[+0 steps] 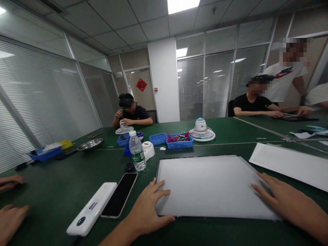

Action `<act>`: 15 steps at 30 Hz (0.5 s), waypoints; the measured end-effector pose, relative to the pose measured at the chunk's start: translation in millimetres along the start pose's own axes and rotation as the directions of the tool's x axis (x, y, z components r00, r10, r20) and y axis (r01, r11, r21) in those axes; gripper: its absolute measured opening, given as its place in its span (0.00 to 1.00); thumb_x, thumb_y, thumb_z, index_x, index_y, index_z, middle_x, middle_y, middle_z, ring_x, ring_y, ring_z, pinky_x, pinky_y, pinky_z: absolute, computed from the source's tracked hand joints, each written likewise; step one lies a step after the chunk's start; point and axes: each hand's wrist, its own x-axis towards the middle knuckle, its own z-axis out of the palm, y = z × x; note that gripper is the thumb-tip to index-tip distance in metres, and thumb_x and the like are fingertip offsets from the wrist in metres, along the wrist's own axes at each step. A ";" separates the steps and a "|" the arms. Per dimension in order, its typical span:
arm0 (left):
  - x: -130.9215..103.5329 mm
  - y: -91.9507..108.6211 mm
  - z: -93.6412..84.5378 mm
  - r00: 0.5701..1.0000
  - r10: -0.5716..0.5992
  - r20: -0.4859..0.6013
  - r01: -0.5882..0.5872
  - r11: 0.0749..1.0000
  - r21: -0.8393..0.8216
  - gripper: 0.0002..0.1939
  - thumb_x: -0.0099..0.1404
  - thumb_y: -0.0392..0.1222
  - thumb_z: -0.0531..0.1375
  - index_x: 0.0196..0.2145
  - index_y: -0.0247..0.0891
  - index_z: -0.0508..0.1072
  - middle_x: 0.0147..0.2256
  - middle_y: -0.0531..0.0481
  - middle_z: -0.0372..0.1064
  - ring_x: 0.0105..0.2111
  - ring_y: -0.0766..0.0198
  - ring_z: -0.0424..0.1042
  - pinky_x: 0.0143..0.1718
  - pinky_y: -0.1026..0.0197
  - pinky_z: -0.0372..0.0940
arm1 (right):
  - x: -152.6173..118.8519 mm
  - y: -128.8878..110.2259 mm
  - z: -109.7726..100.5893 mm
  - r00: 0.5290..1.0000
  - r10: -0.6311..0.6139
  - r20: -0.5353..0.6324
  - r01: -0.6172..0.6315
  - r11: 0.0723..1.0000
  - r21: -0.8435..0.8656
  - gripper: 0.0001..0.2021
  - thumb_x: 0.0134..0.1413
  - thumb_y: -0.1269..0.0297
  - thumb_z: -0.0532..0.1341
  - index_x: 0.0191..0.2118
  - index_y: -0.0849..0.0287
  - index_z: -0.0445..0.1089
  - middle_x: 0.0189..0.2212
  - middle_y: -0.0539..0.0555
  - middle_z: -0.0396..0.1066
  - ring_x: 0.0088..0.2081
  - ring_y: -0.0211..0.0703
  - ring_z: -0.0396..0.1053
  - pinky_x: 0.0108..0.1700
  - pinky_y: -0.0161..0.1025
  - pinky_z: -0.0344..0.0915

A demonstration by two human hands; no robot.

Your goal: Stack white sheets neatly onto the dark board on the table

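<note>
A flat white rectangular panel (210, 188) with thin dark edging lies on the green table in front of me. My left hand (150, 206) rests at its left edge, fingers spread over the surface and thumb along the near edge. At the opposite side, my right hand (279, 193) lies with fingers apart on the right edge. Neither hand is closed around anything. Left of my left hand are a black-screened phone (120, 194) and a white power bank (92, 208) with handwritten marks, side by side.
Beyond the panel stand a water bottle (137, 152), a blue tray of wires (180, 140) and a white fan part (202, 131). White sheets (289, 164) lie at right. A metal bowl (90, 145) is farther left. Another person's hands (11, 215) enter at left; people sit across the table.
</note>
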 end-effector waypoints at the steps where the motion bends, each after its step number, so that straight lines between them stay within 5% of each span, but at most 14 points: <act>1: 0.0 -0.8 0.2 1.000 -0.001 -0.003 0.001 1.000 -0.005 0.43 0.50 0.61 0.75 0.62 0.50 0.73 0.71 0.46 0.54 0.72 0.36 0.47 0.70 0.35 0.48 | 0.8 1.1 -0.4 0.996 0.064 0.069 -0.063 0.998 -0.007 0.37 0.64 0.36 0.50 0.65 0.59 0.68 0.56 0.67 0.73 0.51 0.62 0.76 0.49 0.54 0.75; 6: 0.4 -4.9 0.6 1.000 -0.004 -0.003 0.004 1.000 -0.030 0.47 0.49 0.62 0.75 0.65 0.51 0.69 0.72 0.47 0.51 0.72 0.36 0.46 0.71 0.34 0.47 | -0.9 -23.7 -6.3 0.949 0.203 0.240 -0.206 0.978 -0.011 0.47 0.59 0.28 0.43 0.70 0.60 0.61 0.65 0.64 0.63 0.57 0.64 0.72 0.61 0.63 0.66; 10: 0.4 -7.0 1.6 1.000 0.011 -0.003 -0.012 1.000 -0.016 0.47 0.51 0.63 0.74 0.66 0.52 0.68 0.73 0.48 0.49 0.72 0.37 0.44 0.71 0.34 0.45 | -4.6 -38.6 -6.8 0.957 0.148 0.250 -0.153 0.988 0.000 0.48 0.58 0.28 0.42 0.70 0.61 0.60 0.68 0.62 0.59 0.60 0.64 0.69 0.66 0.62 0.61; 15: -0.2 -5.1 1.3 1.000 0.007 0.008 -0.007 1.000 0.002 0.45 0.52 0.63 0.73 0.65 0.51 0.69 0.73 0.47 0.50 0.73 0.37 0.44 0.71 0.34 0.44 | -3.8 -34.1 -8.2 0.963 0.145 0.226 -0.156 0.987 0.030 0.47 0.58 0.28 0.43 0.69 0.59 0.63 0.64 0.62 0.65 0.57 0.63 0.72 0.63 0.62 0.65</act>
